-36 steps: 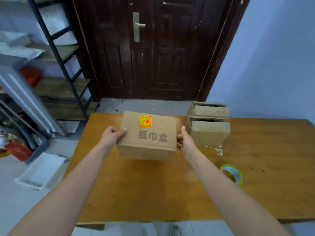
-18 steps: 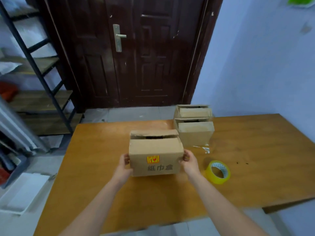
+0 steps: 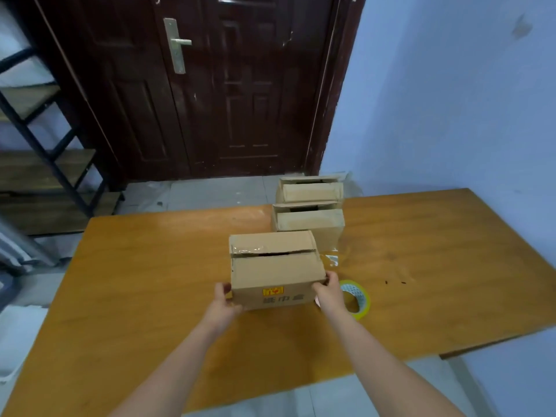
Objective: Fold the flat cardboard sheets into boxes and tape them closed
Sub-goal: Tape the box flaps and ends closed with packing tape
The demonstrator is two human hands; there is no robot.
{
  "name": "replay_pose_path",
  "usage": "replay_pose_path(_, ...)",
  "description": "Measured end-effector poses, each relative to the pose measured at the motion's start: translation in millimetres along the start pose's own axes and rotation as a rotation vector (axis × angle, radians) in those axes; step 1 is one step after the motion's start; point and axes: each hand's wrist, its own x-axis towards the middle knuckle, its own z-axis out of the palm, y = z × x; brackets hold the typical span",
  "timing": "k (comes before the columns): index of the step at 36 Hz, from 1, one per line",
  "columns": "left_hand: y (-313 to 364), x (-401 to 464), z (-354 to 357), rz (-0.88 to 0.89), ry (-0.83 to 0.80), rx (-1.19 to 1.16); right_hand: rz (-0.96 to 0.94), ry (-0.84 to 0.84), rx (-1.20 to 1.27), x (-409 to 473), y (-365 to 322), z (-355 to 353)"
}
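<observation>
Both hands, left hand and right hand, clamp the box ends; tape roll sits just beside the right fingers.

Three cardboard boxes, one tape roll, two hands, one table.

Room behind the work surface

A dark wooden door with a metal handle stood beside a blue wall; a black-framed shelf unit stood left of the wooden table.
</observation>
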Motion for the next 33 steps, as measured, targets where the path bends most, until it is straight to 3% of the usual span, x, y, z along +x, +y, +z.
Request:
replay_pose_path(17,72.9,7.8,95.9,0.131,-0.005,0.05,0.01,0.023,-0.034,54.4,12.8,-93.4)
replay_pose_path(26,87.2,22.5,115.0,0.206,0.054,0.288,-0.328,-0.071,-0.458,79.5,-11.4,-121.2)
replay_pose_path(33,88.0,32.5,129.3,0.115,0.08,0.394,-0.343,-0.081,-0.809,97.5,-13.8,-123.9)
